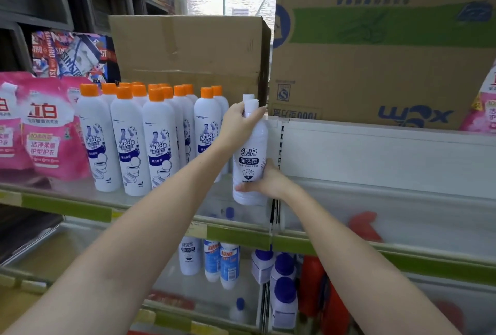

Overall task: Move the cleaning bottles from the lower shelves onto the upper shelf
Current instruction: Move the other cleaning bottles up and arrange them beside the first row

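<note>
While the upper shelf (150,201) already has a row of orange-capped bottles (128,141) | left hand (240,122) grips the white bottle (249,163) at its neck, right hand (264,181) holds its base at 3 o'clock of that row; not clearly set down | several bottles (220,262) left on the lower shelf at 6 o'clock; I'd say partway

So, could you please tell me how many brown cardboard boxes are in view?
2: a plain brown cardboard box behind the orange-capped white bottles, and a larger green-striped box to its right. Others may be hidden.
</note>
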A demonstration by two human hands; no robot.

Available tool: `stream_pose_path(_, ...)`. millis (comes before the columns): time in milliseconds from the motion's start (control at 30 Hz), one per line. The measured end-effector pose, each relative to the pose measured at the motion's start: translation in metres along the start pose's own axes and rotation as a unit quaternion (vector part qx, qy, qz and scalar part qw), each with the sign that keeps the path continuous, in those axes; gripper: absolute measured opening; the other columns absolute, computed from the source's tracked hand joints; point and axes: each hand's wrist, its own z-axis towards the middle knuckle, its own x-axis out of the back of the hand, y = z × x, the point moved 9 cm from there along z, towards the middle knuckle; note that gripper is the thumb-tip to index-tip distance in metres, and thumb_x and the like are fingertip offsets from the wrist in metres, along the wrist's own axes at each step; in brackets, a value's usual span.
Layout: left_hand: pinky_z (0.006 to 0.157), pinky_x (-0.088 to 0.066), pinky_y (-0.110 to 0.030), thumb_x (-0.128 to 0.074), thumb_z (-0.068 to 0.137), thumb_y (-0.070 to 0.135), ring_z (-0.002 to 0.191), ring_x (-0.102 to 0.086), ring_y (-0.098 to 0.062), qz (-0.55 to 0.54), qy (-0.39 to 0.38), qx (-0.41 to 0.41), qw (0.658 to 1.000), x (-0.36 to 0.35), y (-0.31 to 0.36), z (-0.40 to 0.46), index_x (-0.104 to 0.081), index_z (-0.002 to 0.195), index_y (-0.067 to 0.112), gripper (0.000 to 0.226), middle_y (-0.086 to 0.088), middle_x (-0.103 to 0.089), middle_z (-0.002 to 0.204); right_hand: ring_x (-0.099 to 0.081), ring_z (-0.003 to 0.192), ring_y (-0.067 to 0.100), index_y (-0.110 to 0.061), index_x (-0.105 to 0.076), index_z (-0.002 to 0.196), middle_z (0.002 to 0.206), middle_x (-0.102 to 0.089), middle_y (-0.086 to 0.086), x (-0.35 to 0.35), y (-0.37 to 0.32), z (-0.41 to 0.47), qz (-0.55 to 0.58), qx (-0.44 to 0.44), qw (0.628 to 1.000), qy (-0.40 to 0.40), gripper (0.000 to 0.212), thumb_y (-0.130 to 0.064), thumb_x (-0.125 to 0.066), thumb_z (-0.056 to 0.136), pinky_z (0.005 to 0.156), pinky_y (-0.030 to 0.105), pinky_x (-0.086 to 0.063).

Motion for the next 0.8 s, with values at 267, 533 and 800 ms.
stream_pose_path(267,0.063,-0.04,-0.034,-0.061,0.095,0.044,0.066,-0.049,-0.017,0.019,0.009,-0.003,1.0,0.005,-0.011,0.013,-0.056,0.083,-0.001,0.047,-0.008,-0.052,0.075,-0.06,0.114,0.021,-0.02,-0.047,0.132,0.128,-0.06,-0.001,-0.007,0.0,0.01,0.027,-0.032,0.999,0.018,0.128,-0.065,-0.093,0.022,0.098,0.043,-0.054)
stream_pose_path(533,0.071,-0.048,-0.043,-0.057,0.09,0.059,0.082,-0.058,-0.034,0.045,0.033,-0.005,0.998,0.008,-0.017,0.017,-0.057,0.087,0.0,0.059,-0.02,-0.06,0.086,-0.06,0.115,0.023,-0.016,-0.044,0.132,0.129,-0.059,0.001,-0.008,0.001,0.01,0.044,-0.032,0.998,0.03,0.121,-0.06,-0.089,0.03,0.098,0.044,-0.054)
stream_pose_path(800,0.066,-0.041,-0.036,-0.053,0.084,0.068,0.071,-0.048,-0.018,0.062,0.037,0.018,0.997,0.012,-0.013,0.01,-0.056,0.087,0.003,0.065,-0.006,-0.053,0.079,-0.066,0.108,0.024,-0.018,-0.055,0.127,0.12,-0.068,0.001,-0.01,-0.006,0.001,0.021,-0.032,0.998,0.054,0.105,-0.057,-0.088,0.034,0.093,0.043,-0.057)
